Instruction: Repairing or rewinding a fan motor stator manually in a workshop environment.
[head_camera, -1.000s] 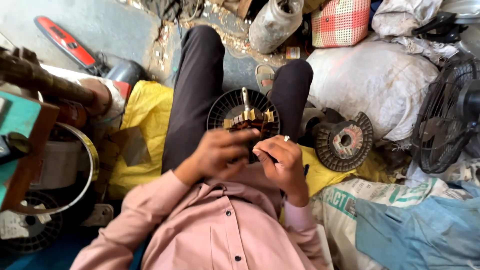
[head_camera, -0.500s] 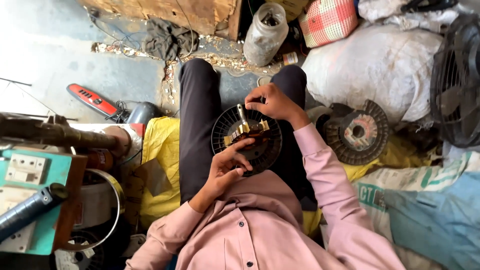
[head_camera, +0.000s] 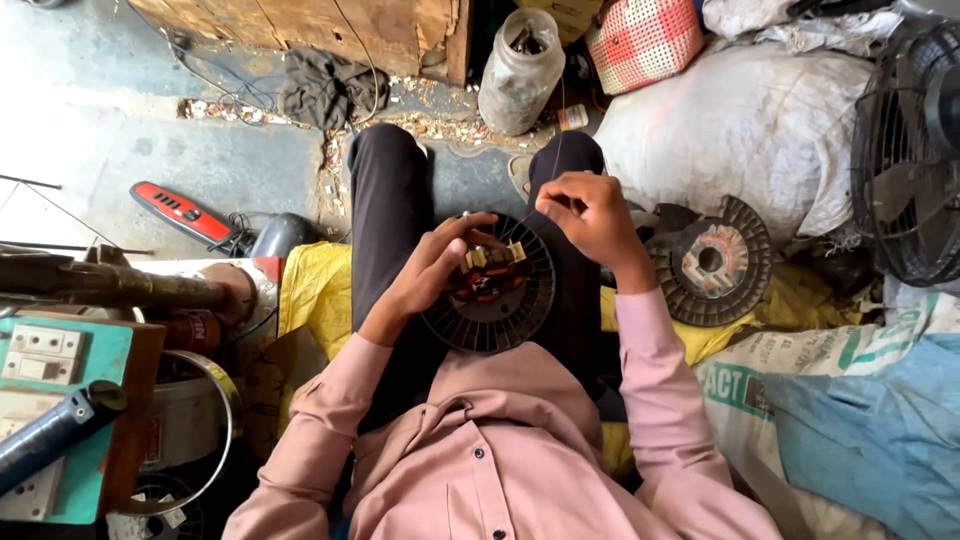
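Observation:
A round black fan motor stator (head_camera: 490, 295) with copper windings rests on my lap between my dark-trousered legs. My left hand (head_camera: 432, 262) lies over its left side, fingers curled on the winding core. My right hand (head_camera: 590, 215) is raised just above and to the right of the stator, fingers pinched on a thin wire (head_camera: 553, 165) that runs up and away from it. Pink shirt sleeves cover both arms.
A second black stator (head_camera: 712, 262) lies on the floor at my right beside a large white sack (head_camera: 740, 130). A fan cage (head_camera: 910, 150) stands far right. A plastic jar (head_camera: 520, 70), wooden crate (head_camera: 330, 30), red tool (head_camera: 185, 212) and teal switch box (head_camera: 60, 360) surround me.
My right hand has lifted off the stator and drawn up and to the right, pulling the wire. The left hand stays on the stator. The view has shifted and tilted.

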